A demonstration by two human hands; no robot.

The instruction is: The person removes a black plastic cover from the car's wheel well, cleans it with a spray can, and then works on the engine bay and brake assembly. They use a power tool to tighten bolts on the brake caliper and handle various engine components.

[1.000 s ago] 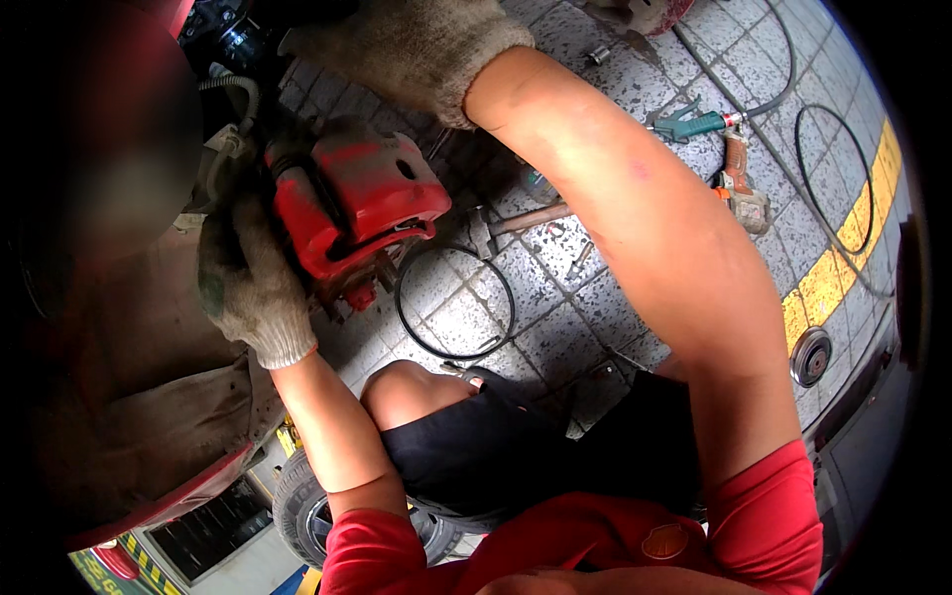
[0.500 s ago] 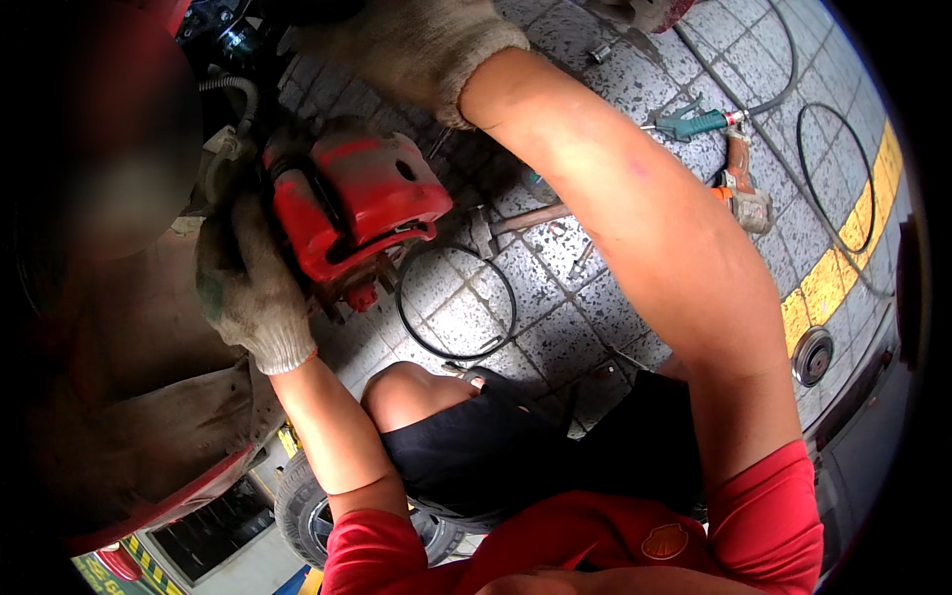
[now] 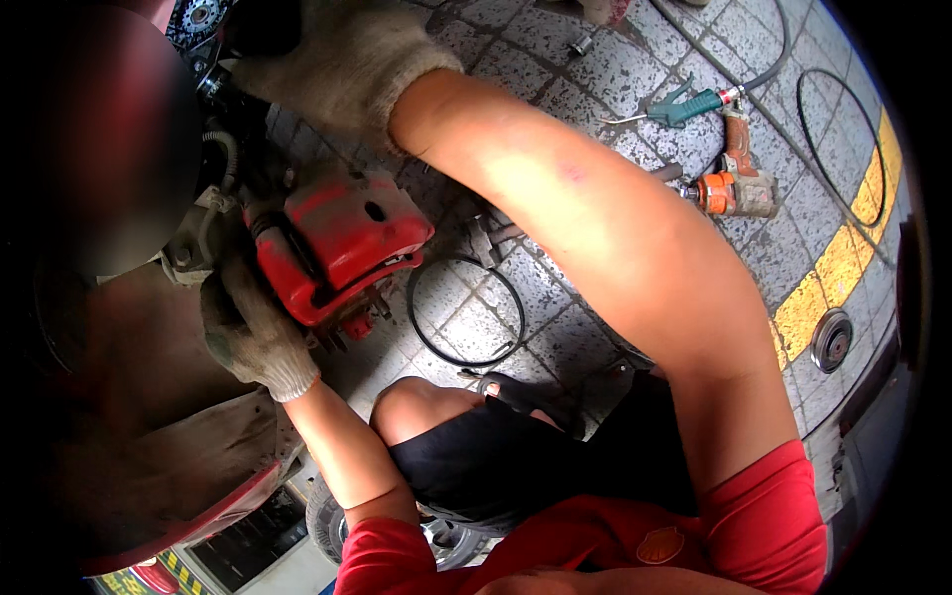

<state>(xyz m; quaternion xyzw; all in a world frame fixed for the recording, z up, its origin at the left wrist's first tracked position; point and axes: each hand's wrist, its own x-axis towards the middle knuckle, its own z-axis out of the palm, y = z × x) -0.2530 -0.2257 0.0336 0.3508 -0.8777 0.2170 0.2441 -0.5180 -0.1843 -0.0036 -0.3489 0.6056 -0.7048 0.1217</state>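
Observation:
A red brake caliper (image 3: pixel 357 223) with worn, dusty paint sits in the wheel area at the left. My left hand (image 3: pixel 260 332), in a dirty knitted glove, lies along the caliper's left edge, its fingers bent upward into shadow against it. Above the caliper, my right hand (image 3: pixel 342 74) reaches toward dark parts at the upper left, also gloved. Its fingers are curled beside a dark rounded shape that I cannot make out. A ribbed hose (image 3: pixel 223 154) runs down between the vehicle parts, near both hands.
On the speckled tile floor lie a hammer (image 3: pixel 485 243), a looped black cord (image 3: pixel 523 307), a green air blow gun (image 3: pixel 689 107), an orange and grey power tool (image 3: pixel 739 190) and a round metal part (image 3: pixel 831 340). A tyre (image 3: pixel 325 521) lies behind my left elbow.
My right hand and forearm have shifted left, uncovering more of the power tool. The left hand stays against the caliper. The whole view has shifted slightly.

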